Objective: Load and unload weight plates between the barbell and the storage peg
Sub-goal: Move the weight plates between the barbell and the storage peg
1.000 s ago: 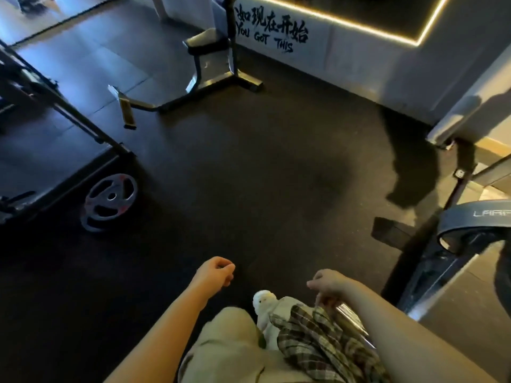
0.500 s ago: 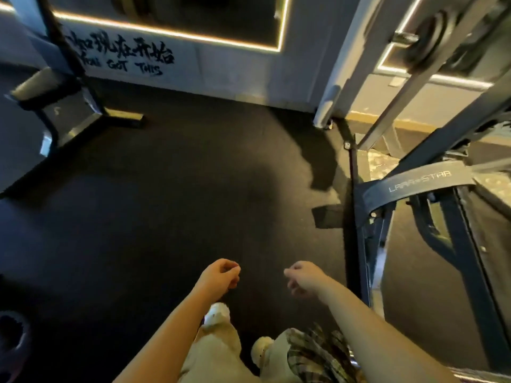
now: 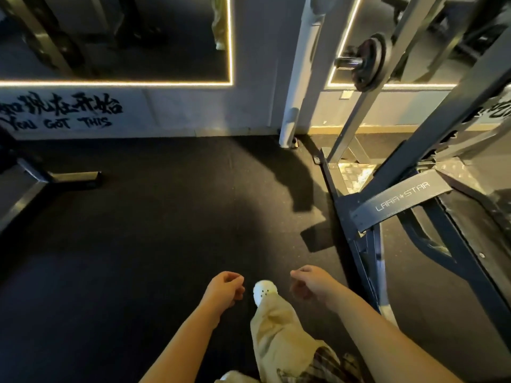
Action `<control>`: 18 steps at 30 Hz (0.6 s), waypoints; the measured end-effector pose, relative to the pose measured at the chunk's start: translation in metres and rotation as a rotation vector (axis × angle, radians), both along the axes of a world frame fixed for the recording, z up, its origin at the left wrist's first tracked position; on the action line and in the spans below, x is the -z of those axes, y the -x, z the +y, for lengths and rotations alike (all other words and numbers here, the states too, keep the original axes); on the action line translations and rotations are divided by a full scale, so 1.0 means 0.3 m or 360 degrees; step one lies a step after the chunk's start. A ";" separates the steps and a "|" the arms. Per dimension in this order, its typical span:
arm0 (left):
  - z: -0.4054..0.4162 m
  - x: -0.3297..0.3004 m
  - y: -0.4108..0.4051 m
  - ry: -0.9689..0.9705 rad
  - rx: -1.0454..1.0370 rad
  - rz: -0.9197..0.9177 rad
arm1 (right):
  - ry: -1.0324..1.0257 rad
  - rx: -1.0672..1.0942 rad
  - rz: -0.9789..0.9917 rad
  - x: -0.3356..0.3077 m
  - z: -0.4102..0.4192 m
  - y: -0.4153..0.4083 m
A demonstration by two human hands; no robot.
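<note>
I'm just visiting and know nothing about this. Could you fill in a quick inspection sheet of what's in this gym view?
Surface: dark rubber floor.
Job's things: weight plate on a bar end, upper right, in the rack.
Clutter: nothing seen.
Hands: left hand and right hand loosely curled, holding nothing.
Cables: nothing seen.
Surroundings: lit mirror, wall lettering, white shoe.

Gym: rubber floor (image 3: 138,244), rack (image 3: 442,134), plate-loaded barbell (image 3: 370,62).
</note>
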State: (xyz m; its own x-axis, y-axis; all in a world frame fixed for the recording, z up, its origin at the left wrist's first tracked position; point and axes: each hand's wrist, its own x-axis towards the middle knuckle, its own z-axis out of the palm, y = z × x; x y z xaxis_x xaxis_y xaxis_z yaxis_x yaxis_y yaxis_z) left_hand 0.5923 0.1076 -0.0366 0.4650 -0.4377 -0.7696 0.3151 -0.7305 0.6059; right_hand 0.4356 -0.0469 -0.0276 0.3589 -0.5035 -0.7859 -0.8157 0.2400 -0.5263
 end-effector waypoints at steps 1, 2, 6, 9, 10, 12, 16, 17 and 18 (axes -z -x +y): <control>-0.042 0.003 -0.028 -0.0006 0.0008 0.0002 | -0.0054 0.0077 0.0003 0.024 -0.046 -0.015; -0.087 0.010 -0.058 -0.0019 0.0008 -0.0006 | -0.0077 0.0115 0.0024 0.055 -0.098 -0.034; -0.297 0.019 -0.227 -0.0064 0.0027 -0.0095 | -0.0062 0.0178 0.0023 0.122 -0.359 -0.173; -0.483 -0.017 -0.358 -0.0074 0.0085 -0.0153 | -0.0055 0.0141 -0.0027 0.080 -0.571 -0.283; -0.566 -0.030 -0.397 -0.0053 0.0114 -0.0183 | -0.0052 0.0120 -0.0060 0.054 -0.657 -0.321; -0.708 -0.052 -0.457 0.0021 0.0132 -0.0209 | -0.0044 0.0135 -0.0151 0.009 -0.801 -0.390; -0.952 -0.077 -0.526 0.0090 0.0236 -0.0098 | -0.0117 0.0306 -0.0194 -0.064 -1.007 -0.484; -1.013 -0.080 -0.545 0.0106 0.0277 -0.0077 | -0.0166 0.0349 -0.0211 -0.067 -1.053 -0.506; -1.068 -0.080 -0.567 0.0111 0.0300 -0.0057 | -0.0202 0.0388 -0.0218 -0.071 -1.092 -0.526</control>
